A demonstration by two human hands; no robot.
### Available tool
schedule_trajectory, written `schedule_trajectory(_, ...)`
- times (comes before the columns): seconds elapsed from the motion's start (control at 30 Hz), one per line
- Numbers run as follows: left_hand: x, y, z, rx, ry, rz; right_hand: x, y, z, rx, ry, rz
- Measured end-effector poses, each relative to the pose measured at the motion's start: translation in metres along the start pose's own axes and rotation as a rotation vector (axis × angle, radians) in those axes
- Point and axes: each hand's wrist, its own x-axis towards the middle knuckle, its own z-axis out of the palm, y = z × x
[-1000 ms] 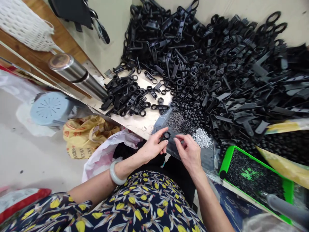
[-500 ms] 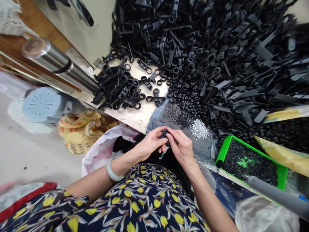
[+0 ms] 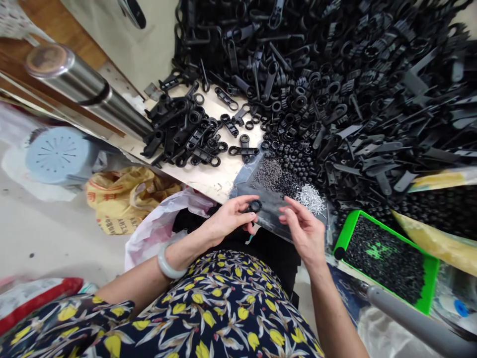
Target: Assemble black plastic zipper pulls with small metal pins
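Note:
My left hand (image 3: 235,216) is closed around a black plastic ring part (image 3: 254,206), gripped between thumb and fingers above the near edge of the worktable; part of the piece is hidden by the fingers. To its right, apart from the ring, is my right hand (image 3: 306,228), with thumb and index finger spread and nothing visible between them. Just beyond the right fingertips lies a pile of small silver pins (image 3: 310,199). Beside that pile are small dark metal pieces (image 3: 269,174) and small black round parts (image 3: 298,161).
A large heap of black plastic parts (image 3: 335,89) covers the back and right. Joined black pieces (image 3: 186,129) lie at left by a steel thermos (image 3: 85,89). A green tray (image 3: 432,286) of black bits stands right, near a grey tube (image 3: 406,313). Bags (image 3: 115,199) hang at left.
My right hand has let go of the black part and moved right, toward the silver pins, its fingers opening. The left hand keeps the ring part in nearly the same place.

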Motion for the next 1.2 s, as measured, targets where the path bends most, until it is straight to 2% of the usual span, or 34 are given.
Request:
schedule_trajectory(0.07,-0.004,0.004,-0.007,-0.026,-0.010,-0.012,-0.005,0.003,-0.013,-0.071,0.072,0.017)
schedule_trajectory(0.13,-0.007,0.005,-0.011,-0.061,-0.006,-0.026,-0.009,0.003,-0.017,-0.121,0.075,-0.007)
schedule_trajectory(0.33,-0.007,-0.003,-0.005,-0.016,-0.026,0.036,-0.002,-0.016,0.007,-0.250,-0.095,-0.330)
schedule_trajectory(0.43,-0.006,-0.004,-0.002,0.038,-0.021,0.060,0.005,-0.019,0.015,-0.304,-0.134,-0.414)
schedule_trajectory(0.7,-0.017,0.022,-0.026,0.031,0.116,0.075,0.011,0.001,0.018,-0.479,-0.063,-0.427)
schedule_trajectory(0.8,-0.014,0.026,-0.022,0.065,0.160,0.116,0.017,0.004,0.020,-0.570,-0.029,-0.425)
schedule_trajectory(0.87,-0.006,0.023,-0.011,0.242,0.222,0.202,0.020,0.005,0.012,-0.621,0.037,-0.403)
schedule_trajectory(0.93,0.006,0.016,0.000,0.545,0.290,0.319,0.022,0.007,-0.002,-0.639,0.130,-0.354)
schedule_trajectory(1.0,0.019,0.009,0.010,0.862,0.303,0.415,0.022,0.009,-0.017,-0.638,0.188,-0.303)
schedule_trajectory(1.1,0.037,0.001,0.017,1.203,0.249,0.484,0.020,0.007,-0.027,-0.645,0.147,-0.294)
schedule_trajectory(1.2,0.046,-0.003,0.018,1.434,0.200,0.489,0.022,0.005,-0.018,-0.692,0.085,-0.318)
